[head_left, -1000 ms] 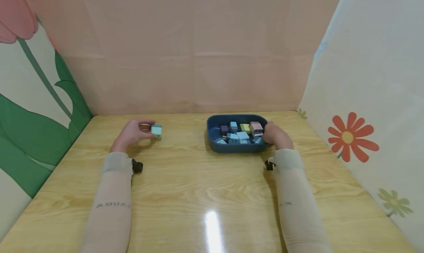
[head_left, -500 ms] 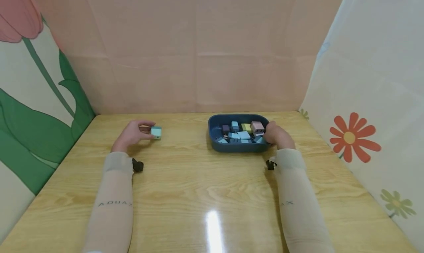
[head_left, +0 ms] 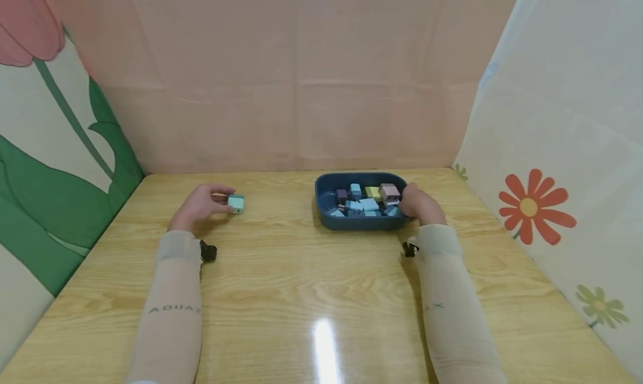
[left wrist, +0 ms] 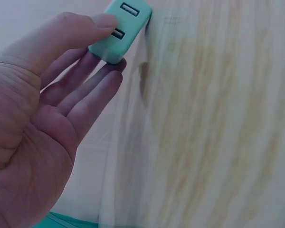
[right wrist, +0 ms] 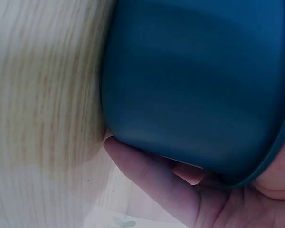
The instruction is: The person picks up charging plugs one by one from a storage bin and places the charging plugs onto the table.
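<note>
Mint charger (left wrist: pixel 128 26) lowered, long axis slanted, ports (left wrist: pixel 130 9) toward wrist camera (head_left: pixel 208 252)

White glare streaks the worktop (head_left: pixel 281 283) in front of the blue tray (head_left: pixel 361 223); left wrist view partly blurred, right wrist view dim

Table (head_left: pixel 271 283): wood-grain, glossy, white glare streak (head_left: pixel 326 350). Back wall (head_left: pixel 301 82): pinkish, creased. Left wall (head_left: pixel 20 99): pink tulip (head_left: pixel 27 27), green leaves (head_left: pixel 50 205). Right wall (head_left: pixel 562 94): pale, red flower (head_left: pixel 528 207), green flowers (head_left: pixel 600 306).
</note>
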